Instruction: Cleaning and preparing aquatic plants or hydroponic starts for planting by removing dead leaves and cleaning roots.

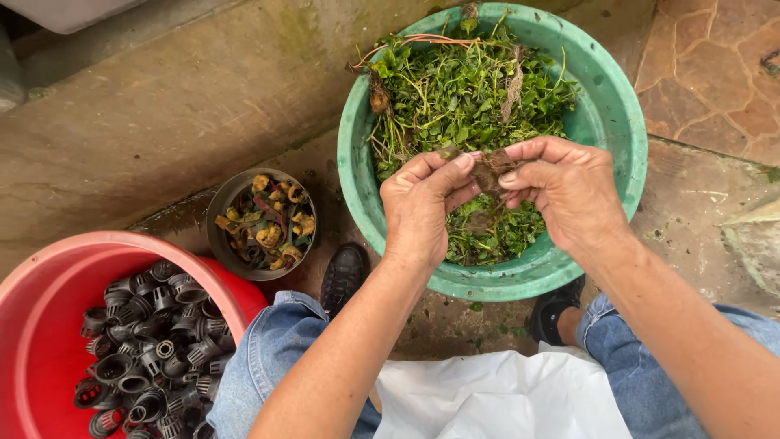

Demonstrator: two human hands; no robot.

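While the concrete floor point(162, 114) filled most of the view, a green basin point(617, 122) sat on it, top centre, packed with leafy green plants point(463, 89) and stringy roots. Red tub point(41, 325) was at lower left, holding a heap of black net cups point(154, 349). Between the tub and the basin stood a small dark pot point(223, 207) with yellow-brown scraps and bits of leaf inside. White plastic sheet point(496, 398) lay across the lap, between two jeans-clad knees. Black shoes showed just under the basin rim.

Both hands were over the basin, near its front edge, close together. Left hand point(422, 207) had its fingers curled, thumb and forefinger pressed together on a small brown root clump point(490, 169). Right hand point(569, 191) pinched the same clump from the other side, thumb under, fingers curled above it. Clump hung just above the plants, between the two hands, touching both. Could not tell whether leaves were still attached to it.
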